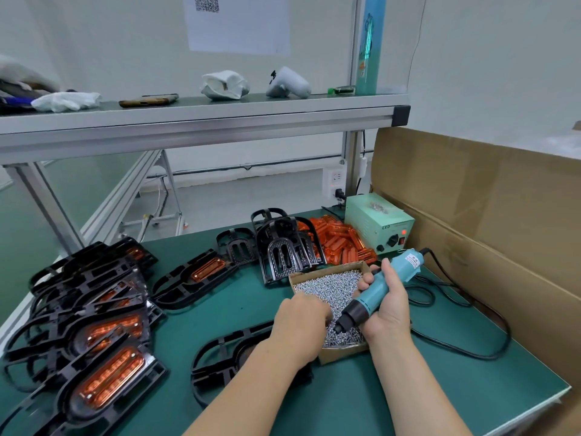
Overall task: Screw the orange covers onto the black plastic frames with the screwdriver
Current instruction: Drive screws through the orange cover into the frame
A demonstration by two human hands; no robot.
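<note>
My right hand (388, 309) grips a teal electric screwdriver (377, 294), its black tip pointing down into a cardboard box of small silver screws (323, 287). My left hand (300, 325) reaches into the same box with its fingers curled among the screws; what they hold is hidden. A black plastic frame (220, 360) lies on the green mat under my left forearm. Loose orange covers (339, 240) are piled at the back beside a stack of bare black frames (283, 247). Frames with orange covers fitted (103, 341) are stacked at the left.
A green power supply box (377, 225) stands at the back right, its black cable (465, 341) looping over the mat. A large cardboard box wall (487, 215) borders the right side. An aluminium shelf (188, 121) hangs overhead with rags and a phone on it.
</note>
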